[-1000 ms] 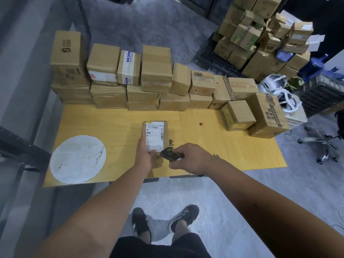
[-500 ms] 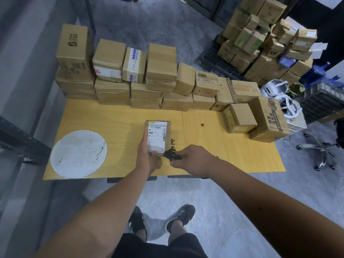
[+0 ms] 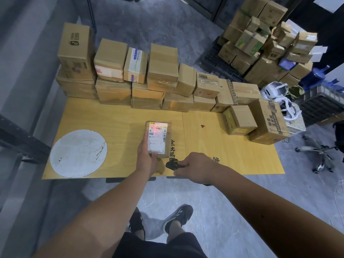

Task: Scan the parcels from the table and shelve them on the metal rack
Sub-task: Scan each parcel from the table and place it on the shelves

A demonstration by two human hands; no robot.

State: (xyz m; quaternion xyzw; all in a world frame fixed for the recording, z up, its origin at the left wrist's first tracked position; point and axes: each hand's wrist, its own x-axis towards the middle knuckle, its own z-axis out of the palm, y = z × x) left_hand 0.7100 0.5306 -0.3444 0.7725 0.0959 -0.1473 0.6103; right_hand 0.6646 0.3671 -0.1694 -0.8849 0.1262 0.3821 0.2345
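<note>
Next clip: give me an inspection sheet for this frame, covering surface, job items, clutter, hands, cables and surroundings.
Surface: yellow wooden table, with a white round patch at its left.
Job's things: small parcel with its white label up and red light across the barcode; black scanner; row of stacked boxes along the far edge.
Clutter: small red speck on the table.
Hands: left hand grips the parcel's near end; right hand grips the scanner.
Cables: thin wire on the floor at right.
Surroundings: heap of boxes on a dark pallet, white basket, chair base, grey floor.
</note>
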